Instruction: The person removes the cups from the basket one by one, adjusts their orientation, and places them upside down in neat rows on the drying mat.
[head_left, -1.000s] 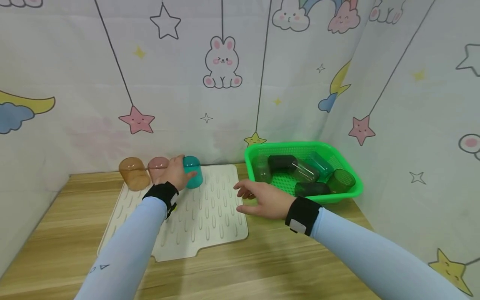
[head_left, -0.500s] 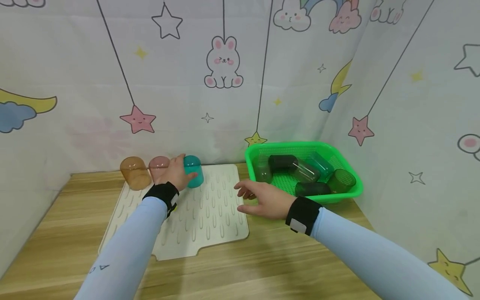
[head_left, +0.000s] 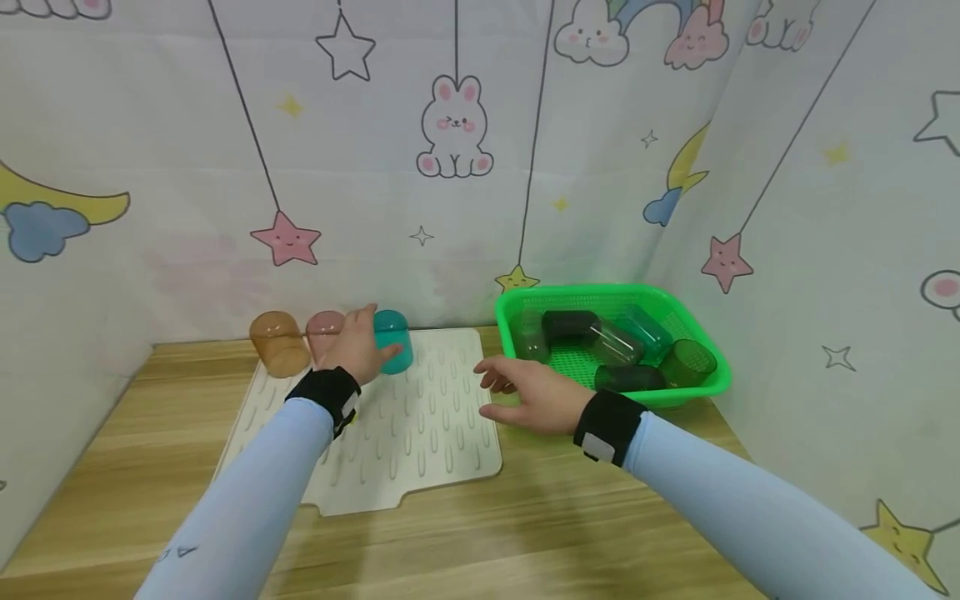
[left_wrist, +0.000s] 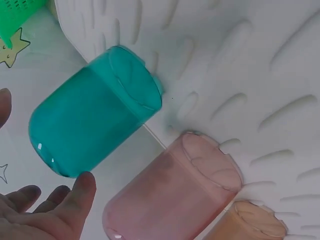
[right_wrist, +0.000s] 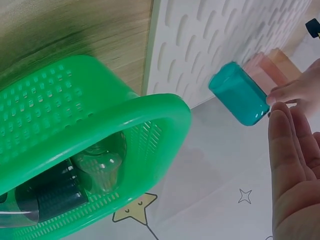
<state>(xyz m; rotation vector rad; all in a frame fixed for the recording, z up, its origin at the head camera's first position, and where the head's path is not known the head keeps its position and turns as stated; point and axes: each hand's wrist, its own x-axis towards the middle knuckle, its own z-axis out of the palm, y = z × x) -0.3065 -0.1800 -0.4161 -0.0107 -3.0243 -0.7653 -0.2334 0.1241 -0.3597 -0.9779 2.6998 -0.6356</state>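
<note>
Three see-through cups stand upside down in a row along the back of a white ridged drying mat (head_left: 420, 450): an amber cup (head_left: 277, 346), a pink cup (head_left: 321, 332) and a teal cup (head_left: 396, 346). My left hand (head_left: 356, 348) is at the teal cup, fingers loosely spread. In the left wrist view, one fingertip (left_wrist: 85, 182) lies right by the base of the teal cup (left_wrist: 87, 117); whether it touches is hard to tell. My right hand (head_left: 543, 396) hovers between the mat and a green basket (head_left: 712, 387), holding nothing, its fingers relaxed.
Several more cups lie in the basket, among them a black cup (head_left: 630, 379), an olive-green cup (head_left: 688, 363) and a clear cup (right_wrist: 102, 167). Mat and basket rest on a wooden table (head_left: 450, 550). A patterned curtain (head_left: 360, 167) hangs close behind.
The head view shifts slightly. My left fingers rise a little at the teal cup, which stays in place on the mat. My right hand holds nearly still.
</note>
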